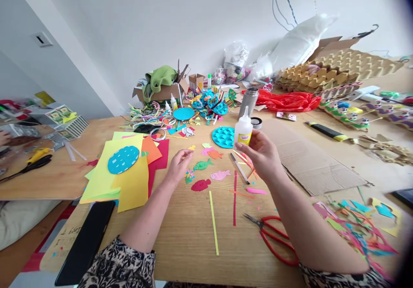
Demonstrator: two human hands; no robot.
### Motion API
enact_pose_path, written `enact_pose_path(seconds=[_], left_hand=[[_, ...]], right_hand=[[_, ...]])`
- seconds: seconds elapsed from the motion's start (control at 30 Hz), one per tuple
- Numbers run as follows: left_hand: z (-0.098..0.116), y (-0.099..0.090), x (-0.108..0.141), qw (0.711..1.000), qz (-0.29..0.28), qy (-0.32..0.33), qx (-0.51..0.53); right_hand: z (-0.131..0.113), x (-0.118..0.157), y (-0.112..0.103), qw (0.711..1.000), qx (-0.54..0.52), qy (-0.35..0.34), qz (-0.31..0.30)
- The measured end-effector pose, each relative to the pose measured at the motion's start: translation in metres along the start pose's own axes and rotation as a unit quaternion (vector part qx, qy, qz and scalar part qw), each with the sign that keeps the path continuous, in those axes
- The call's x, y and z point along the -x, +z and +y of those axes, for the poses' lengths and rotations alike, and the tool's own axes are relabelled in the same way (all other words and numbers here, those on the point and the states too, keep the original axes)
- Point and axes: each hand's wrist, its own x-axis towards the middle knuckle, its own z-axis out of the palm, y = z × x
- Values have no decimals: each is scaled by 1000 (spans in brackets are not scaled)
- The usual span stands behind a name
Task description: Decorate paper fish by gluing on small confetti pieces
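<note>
My right hand (260, 152) is wrapped round a white glue bottle (243, 129) with a yellow label, held upright above the table with its nozzle up. My left hand (180, 163) has its fingers pinched together on a small yellow paper piece (192, 147). Between the hands lie paper fish: a green one (203, 164), a red one (200, 185), a pink one (220, 175) and an orange one (214, 154). Just behind the bottle is a blue scalloped disc (222, 137). A pen (240, 168) lies beside thin paper strips.
Red-handled scissors (274, 236) lie near the front. Coloured sheets (132, 189) and a black phone (87, 240) are at left. Cardboard (319, 163) and paper scraps (358, 228) are at right. A metal bottle (249, 101) stands behind. Another person's arm (30, 236) shows at far left.
</note>
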Motion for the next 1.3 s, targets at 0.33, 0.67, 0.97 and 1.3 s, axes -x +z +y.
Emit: enact_pose_path(seconds=[0.33, 0.67, 0.97, 1.3], left_hand=[[-19, -17, 13, 997, 15, 38, -58], [-21, -19, 5, 974, -8, 110, -196], [-24, 17, -32, 897, -144, 178, -378], [-28, 24, -52, 810, -223, 221, -495]], right_hand=[[-71, -29, -6, 990, -5, -130, -47], [-150, -55, -1, 960, 70, -251, -105], [-92, -26, 6, 985, -40, -154, -67], [-58, -14, -5, 999, -41, -23, -23]])
